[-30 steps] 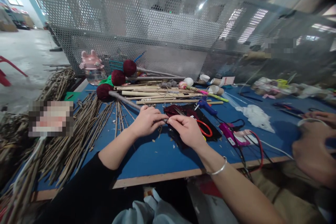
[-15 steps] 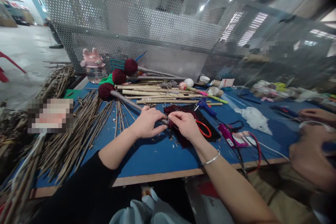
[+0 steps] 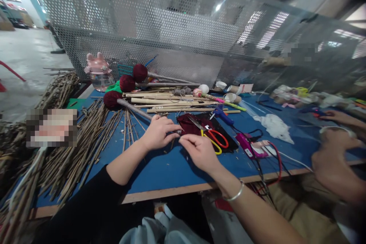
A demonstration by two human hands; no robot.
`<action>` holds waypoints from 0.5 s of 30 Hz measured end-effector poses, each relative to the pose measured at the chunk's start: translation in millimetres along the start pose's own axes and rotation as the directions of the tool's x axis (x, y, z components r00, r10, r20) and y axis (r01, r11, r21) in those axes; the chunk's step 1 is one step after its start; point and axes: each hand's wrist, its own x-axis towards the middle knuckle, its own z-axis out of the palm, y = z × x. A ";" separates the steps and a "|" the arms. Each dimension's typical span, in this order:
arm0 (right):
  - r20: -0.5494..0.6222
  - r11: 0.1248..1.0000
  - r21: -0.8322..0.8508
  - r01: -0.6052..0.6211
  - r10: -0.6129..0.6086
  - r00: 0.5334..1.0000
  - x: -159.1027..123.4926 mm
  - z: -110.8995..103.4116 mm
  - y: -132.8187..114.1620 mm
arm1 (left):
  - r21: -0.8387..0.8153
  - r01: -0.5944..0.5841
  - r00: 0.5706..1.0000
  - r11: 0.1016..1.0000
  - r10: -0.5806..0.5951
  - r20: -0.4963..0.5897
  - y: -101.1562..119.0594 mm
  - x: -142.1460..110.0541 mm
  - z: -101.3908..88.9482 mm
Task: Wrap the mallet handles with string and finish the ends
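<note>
Nearly closed round the grey stick (image 3: 134, 109), left hand (image 3: 158, 132) risks slippage if slackened; right hand (image 3: 200, 152) beside it pinches shut, contents unclear.

Pink bottle with ear-shaped bumps on lid (image 3: 98, 74), back left of blue surface (image 3: 160, 175), by perforated metal panel (image 3: 171, 23). Green cloth (image 3: 113, 87) just beside bottle, teal wire basket (image 3: 125, 69) behind. Right side: crumpled white plastic (image 3: 276, 126), purple item (image 3: 244, 145), probably a box or device. Cardboard rolls (image 3: 232, 97) near panel. Far left: red chair part (image 3: 11, 70) on pale floor (image 3: 31, 51); blurred-out card (image 3: 53, 127) above twigs (image 3: 80, 145).
</note>
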 end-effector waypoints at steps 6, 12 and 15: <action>-0.031 0.992 0.111 -0.059 0.063 0.997 23.7 -21.4 8.1 | -0.024 -0.002 0.999 1.000 0.003 0.047 6.6 1.5 -9.7; 0.039 0.966 0.231 -0.112 0.106 0.994 38.3 -2.5 22.3 | -0.019 0.049 0.999 0.999 -0.049 -0.003 7.8 -1.4 -6.4; 0.090 0.914 0.374 -0.159 0.135 0.987 38.2 -6.1 25.0 | -0.023 0.065 0.997 0.998 -0.066 -0.032 9.2 -2.0 -7.1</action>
